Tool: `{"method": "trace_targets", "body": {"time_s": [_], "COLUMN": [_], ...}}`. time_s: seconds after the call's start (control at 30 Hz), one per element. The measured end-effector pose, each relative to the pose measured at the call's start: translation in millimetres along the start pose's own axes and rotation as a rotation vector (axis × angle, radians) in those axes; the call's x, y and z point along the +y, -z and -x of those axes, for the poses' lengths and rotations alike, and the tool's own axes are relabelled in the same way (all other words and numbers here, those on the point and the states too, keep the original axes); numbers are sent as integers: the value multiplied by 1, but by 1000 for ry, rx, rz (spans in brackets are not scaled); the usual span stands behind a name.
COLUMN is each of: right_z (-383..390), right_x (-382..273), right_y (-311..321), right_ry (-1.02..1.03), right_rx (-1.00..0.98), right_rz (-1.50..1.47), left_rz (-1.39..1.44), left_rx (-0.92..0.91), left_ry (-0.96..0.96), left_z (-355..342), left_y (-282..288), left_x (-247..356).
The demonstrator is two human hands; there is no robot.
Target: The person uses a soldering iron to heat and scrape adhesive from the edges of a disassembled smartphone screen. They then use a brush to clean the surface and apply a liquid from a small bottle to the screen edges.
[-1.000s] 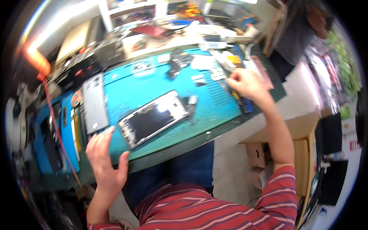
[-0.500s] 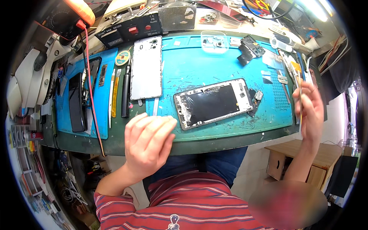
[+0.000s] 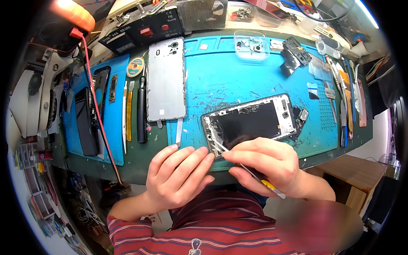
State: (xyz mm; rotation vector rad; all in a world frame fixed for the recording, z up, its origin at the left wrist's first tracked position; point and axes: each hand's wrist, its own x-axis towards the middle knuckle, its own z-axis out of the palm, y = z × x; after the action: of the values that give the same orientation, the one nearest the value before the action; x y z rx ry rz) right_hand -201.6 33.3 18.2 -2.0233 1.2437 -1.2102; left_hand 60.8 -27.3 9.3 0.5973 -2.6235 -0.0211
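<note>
A stripped smartphone frame (image 3: 255, 121) with a dark inner panel and a pale metal border lies tilted on the blue mat. My right hand (image 3: 272, 165) pinches a slim pair of tweezers (image 3: 253, 171) with a yellow patch near its back end. Their tips reach the frame's lower left corner. Beside that corner is my left hand (image 3: 178, 176), its fingers stretched out side by side with nothing seen in them; whether a fingertip touches the frame I cannot tell. A small dark circuit part (image 3: 301, 121) rests against the frame's right end.
To the left are a silver phone back plate (image 3: 165, 80), a black-handled tool (image 3: 142, 110) and dark phones (image 3: 86, 123) on a second mat. Behind sit a clear parts box (image 3: 251, 53) and a black module (image 3: 296, 53). Several tools (image 3: 346, 97) line the right edge.
My right hand has come from the tools at the right edge to the frame's lower left corner with the tweezers. My left hand has shifted right, closer to the frame.
</note>
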Motion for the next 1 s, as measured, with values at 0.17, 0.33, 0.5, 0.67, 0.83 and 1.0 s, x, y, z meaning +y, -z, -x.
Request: {"method": "trace_targets", "body": {"time_s": [0.17, 0.33, 0.5, 0.67, 0.83, 1.0], "right_z": [-3, -9, -13, -6, -13, -15], "right_x": [2, 2, 5, 2, 3, 3], "right_y": [0, 2, 0, -7, -7, -5], "right_ry": [-1, -41, -35, -28, -53, -42], "right_rx": [-32, -60, -38, -7, 1, -16], "right_rz": [-13, -48, -37, -20, -49, -20], "left_rz": [8, 38, 23, 28, 21, 15], "left_rx": [1, -35, -40, -40, -41, -33], "left_ry": [2, 9, -16, -5, -8, -6], "left_z": [1, 0, 0, 1, 0, 0], "left_y": [-2, 0, 0, 0, 0, 0], "left_x": [0, -1, -2, -2, -2, -2]}}
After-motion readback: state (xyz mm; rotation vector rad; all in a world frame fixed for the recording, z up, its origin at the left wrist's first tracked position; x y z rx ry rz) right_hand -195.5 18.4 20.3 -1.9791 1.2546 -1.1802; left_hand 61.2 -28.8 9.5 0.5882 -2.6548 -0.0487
